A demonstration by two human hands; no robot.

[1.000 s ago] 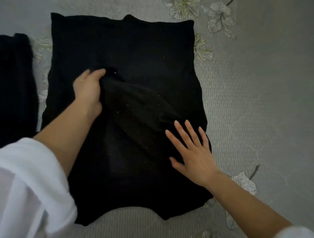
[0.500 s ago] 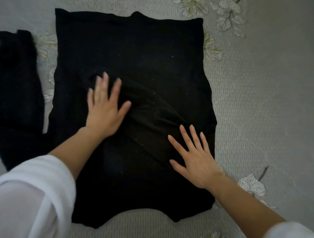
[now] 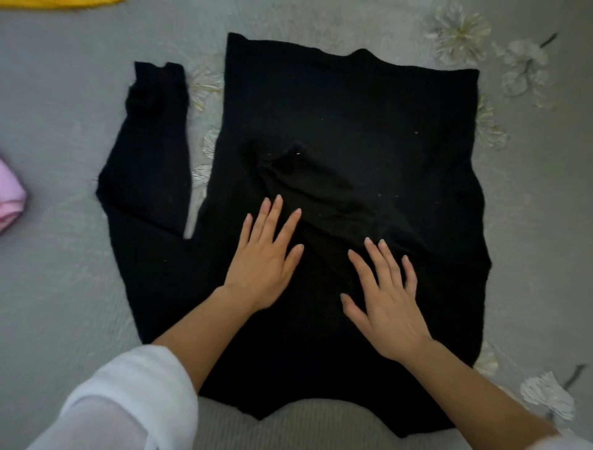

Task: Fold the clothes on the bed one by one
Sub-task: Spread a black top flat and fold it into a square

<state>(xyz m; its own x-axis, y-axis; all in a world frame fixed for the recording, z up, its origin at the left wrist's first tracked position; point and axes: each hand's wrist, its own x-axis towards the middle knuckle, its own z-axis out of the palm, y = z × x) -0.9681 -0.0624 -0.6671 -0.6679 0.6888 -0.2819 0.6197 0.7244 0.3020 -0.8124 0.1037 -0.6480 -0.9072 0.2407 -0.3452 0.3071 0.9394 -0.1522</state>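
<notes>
A black knitted sweater (image 3: 369,122) lies flat on the grey bedspread (image 3: 64,112), neck away from me. Its right sleeve is folded diagonally across the middle of the body, cuff (image 3: 288,160) near the centre. The left sleeve (image 3: 150,167) lies stretched out to the left, off the body. My left hand (image 3: 266,257) lies flat on the sweater just left of the folded sleeve, fingers spread and straight. My right hand (image 3: 388,298) presses flat on the lower end of that sleeve, fingers spread.
A pink garment (image 3: 9,199) sits at the left edge of the bed. A strip of yellow fabric (image 3: 64,3) shows at the top left. Pale flower prints (image 3: 459,32) decorate the bedspread to the right of the sweater.
My left hand let go of the sleeve cuff, flattened out and slid down towards me. The view shifted, so the left sleeve and the pink garment now show.
</notes>
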